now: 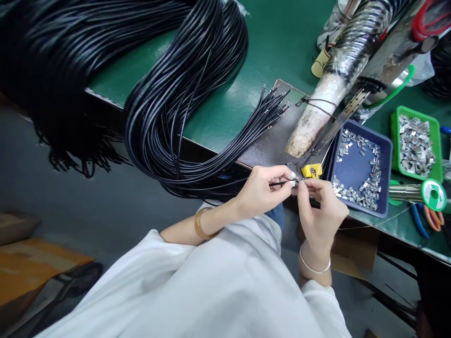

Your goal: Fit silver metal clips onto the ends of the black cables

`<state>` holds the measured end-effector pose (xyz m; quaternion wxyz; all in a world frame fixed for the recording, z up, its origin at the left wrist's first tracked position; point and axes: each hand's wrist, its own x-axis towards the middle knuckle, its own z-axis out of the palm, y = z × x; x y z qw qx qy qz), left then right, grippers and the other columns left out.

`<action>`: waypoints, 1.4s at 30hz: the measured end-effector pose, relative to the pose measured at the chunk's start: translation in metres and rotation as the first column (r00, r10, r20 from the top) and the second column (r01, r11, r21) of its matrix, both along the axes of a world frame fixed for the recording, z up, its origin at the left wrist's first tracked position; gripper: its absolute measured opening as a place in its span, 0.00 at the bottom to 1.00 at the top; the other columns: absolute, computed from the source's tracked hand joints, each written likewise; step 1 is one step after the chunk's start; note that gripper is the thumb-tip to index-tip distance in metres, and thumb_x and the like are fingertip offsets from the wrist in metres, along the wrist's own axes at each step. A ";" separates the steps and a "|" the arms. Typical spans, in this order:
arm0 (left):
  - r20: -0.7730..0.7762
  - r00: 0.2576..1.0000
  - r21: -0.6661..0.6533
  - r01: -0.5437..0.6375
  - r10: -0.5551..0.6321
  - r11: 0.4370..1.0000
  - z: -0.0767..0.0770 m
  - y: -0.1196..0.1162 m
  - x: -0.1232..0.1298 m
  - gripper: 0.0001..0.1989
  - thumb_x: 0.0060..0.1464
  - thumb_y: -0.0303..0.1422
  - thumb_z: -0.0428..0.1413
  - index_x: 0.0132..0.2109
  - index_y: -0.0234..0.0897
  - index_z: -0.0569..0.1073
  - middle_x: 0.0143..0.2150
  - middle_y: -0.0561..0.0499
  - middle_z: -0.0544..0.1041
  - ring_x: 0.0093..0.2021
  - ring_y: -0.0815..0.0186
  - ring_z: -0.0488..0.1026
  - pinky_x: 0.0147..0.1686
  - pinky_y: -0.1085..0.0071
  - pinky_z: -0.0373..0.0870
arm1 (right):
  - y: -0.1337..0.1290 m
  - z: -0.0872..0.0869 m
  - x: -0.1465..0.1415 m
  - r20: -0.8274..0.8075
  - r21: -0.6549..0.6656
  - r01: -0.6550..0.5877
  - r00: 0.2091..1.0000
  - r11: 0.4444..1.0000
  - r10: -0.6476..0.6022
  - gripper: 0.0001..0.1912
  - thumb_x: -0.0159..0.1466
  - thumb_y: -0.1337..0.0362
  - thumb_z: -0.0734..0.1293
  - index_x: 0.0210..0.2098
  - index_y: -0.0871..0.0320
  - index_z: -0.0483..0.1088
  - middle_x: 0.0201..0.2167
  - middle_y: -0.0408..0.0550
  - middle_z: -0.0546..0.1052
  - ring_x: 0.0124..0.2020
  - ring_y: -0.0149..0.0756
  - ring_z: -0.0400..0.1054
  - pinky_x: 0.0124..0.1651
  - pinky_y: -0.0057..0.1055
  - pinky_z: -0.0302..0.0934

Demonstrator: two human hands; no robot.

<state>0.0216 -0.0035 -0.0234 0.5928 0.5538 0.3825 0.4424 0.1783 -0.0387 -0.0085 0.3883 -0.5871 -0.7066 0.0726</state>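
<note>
My left hand (pixel 265 190) is closed on a thin black cable (pixel 278 183), with white wrapping on a fingertip. Opposite it, my right hand (pixel 319 202) pinches what looks like a small metal connector (pixel 298 181) at the cable's end; the fingers partly hide it. Both hands meet at the table's front edge, just before a yellow block (pixel 312 171) under the soldering iron (pixel 340 123). To the left lies a thick bundle of black cables (pixel 169 108), its stripped ends resting on a dark board (pixel 262 149).
A blue tray (pixel 386 162) and a green tray (pixel 438 145) hold many small metal pieces. A solder spool (pixel 432 195) and pliers (pixel 419 220) lie at right. A foil-wrapped duct (pixel 329 94) slants over the green table (pixel 278 37). Red-handled scissors (pixel 417 23) are at top right.
</note>
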 end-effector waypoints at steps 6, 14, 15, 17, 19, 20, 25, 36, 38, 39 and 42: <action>0.255 0.961 -0.146 0.147 -0.107 0.978 0.003 0.003 -0.003 0.06 0.57 0.30 0.59 0.38 0.31 0.75 0.27 0.53 0.73 0.26 0.74 0.70 0.29 0.78 0.69 | 0.003 -0.007 0.003 -0.340 -0.094 -0.107 0.938 0.990 0.069 0.02 0.65 0.66 0.70 0.37 0.56 0.72 0.28 0.39 0.78 0.26 0.31 0.77 0.31 0.24 0.73; 0.266 0.964 -0.203 0.027 0.028 0.979 -0.002 0.011 0.004 0.09 0.54 0.34 0.63 0.36 0.32 0.79 0.31 0.50 0.79 0.32 0.71 0.75 0.36 0.76 0.72 | 0.009 -0.009 -0.002 -0.017 0.327 0.055 0.998 0.943 -0.052 0.10 0.59 0.74 0.73 0.36 0.55 0.73 0.37 0.44 0.82 0.38 0.34 0.78 0.43 0.31 0.74; 0.255 0.966 -0.205 0.011 0.042 0.979 -0.002 0.011 0.005 0.09 0.53 0.34 0.63 0.36 0.31 0.78 0.30 0.50 0.79 0.32 0.70 0.75 0.36 0.75 0.72 | 0.010 -0.009 -0.003 0.019 0.332 0.039 0.999 0.942 -0.048 0.10 0.59 0.74 0.73 0.36 0.55 0.73 0.38 0.45 0.82 0.39 0.34 0.78 0.44 0.30 0.74; 0.225 0.972 -0.198 -0.024 0.070 0.980 -0.001 0.013 0.006 0.09 0.52 0.34 0.64 0.36 0.31 0.78 0.28 0.51 0.77 0.30 0.71 0.73 0.34 0.76 0.71 | 0.010 -0.010 -0.004 0.044 0.328 0.026 0.998 0.944 -0.043 0.11 0.58 0.75 0.73 0.36 0.55 0.73 0.40 0.45 0.82 0.40 0.33 0.78 0.44 0.30 0.74; 0.199 0.975 -0.183 -0.059 0.095 0.981 -0.002 0.014 0.008 0.09 0.52 0.35 0.64 0.34 0.31 0.77 0.26 0.53 0.74 0.27 0.72 0.70 0.30 0.77 0.68 | 0.011 -0.012 -0.005 0.013 0.303 0.044 0.999 0.952 -0.050 0.11 0.59 0.75 0.73 0.37 0.55 0.73 0.40 0.45 0.82 0.40 0.33 0.78 0.41 0.29 0.73; 0.191 0.976 -0.174 -0.070 0.103 0.982 -0.002 0.014 0.009 0.09 0.53 0.35 0.63 0.34 0.31 0.76 0.25 0.53 0.73 0.26 0.73 0.69 0.28 0.77 0.67 | 0.011 -0.012 -0.006 -0.010 0.283 0.056 0.998 0.958 -0.056 0.10 0.59 0.74 0.73 0.37 0.55 0.73 0.41 0.45 0.82 0.40 0.33 0.78 0.39 0.28 0.73; 0.165 0.980 -0.139 -0.089 0.112 0.986 -0.005 0.014 0.011 0.10 0.55 0.35 0.62 0.33 0.32 0.75 0.23 0.55 0.69 0.24 0.74 0.65 0.25 0.79 0.63 | 0.014 -0.014 -0.008 -0.060 0.243 0.074 0.996 0.967 -0.061 0.09 0.61 0.73 0.72 0.38 0.54 0.74 0.40 0.44 0.81 0.39 0.32 0.77 0.33 0.27 0.70; 0.132 0.983 -0.136 -0.109 0.127 0.985 0.002 0.015 0.011 0.09 0.54 0.34 0.61 0.34 0.31 0.76 0.22 0.56 0.67 0.22 0.76 0.61 0.24 0.79 0.58 | 0.013 -0.006 -0.011 -0.042 0.266 0.071 0.997 0.961 -0.062 0.11 0.59 0.74 0.73 0.37 0.53 0.74 0.41 0.44 0.81 0.40 0.33 0.78 0.40 0.29 0.74; 0.116 0.987 -0.141 -0.097 0.113 0.985 0.002 0.015 0.009 0.08 0.54 0.34 0.60 0.34 0.31 0.76 0.23 0.55 0.67 0.23 0.75 0.62 0.24 0.78 0.59 | 0.012 -0.007 -0.011 -0.034 0.275 0.050 0.999 0.960 -0.042 0.10 0.59 0.73 0.73 0.37 0.53 0.73 0.43 0.44 0.81 0.41 0.35 0.78 0.43 0.32 0.76; 0.103 0.989 -0.140 -0.093 0.108 0.986 0.002 0.015 0.008 0.08 0.54 0.34 0.61 0.34 0.31 0.76 0.23 0.55 0.68 0.24 0.75 0.63 0.25 0.78 0.60 | 0.011 -0.008 -0.011 -0.031 0.275 0.032 0.999 0.961 -0.024 0.10 0.60 0.73 0.72 0.37 0.53 0.72 0.43 0.45 0.81 0.42 0.35 0.78 0.44 0.32 0.76; 0.054 0.994 -0.131 -0.092 0.099 0.987 0.001 0.015 0.004 0.08 0.53 0.33 0.61 0.33 0.31 0.76 0.25 0.54 0.71 0.25 0.74 0.65 0.26 0.78 0.61 | 0.010 -0.011 -0.010 -0.021 0.255 -0.030 0.999 0.967 0.037 0.10 0.61 0.73 0.71 0.38 0.53 0.71 0.45 0.46 0.81 0.44 0.35 0.78 0.45 0.33 0.76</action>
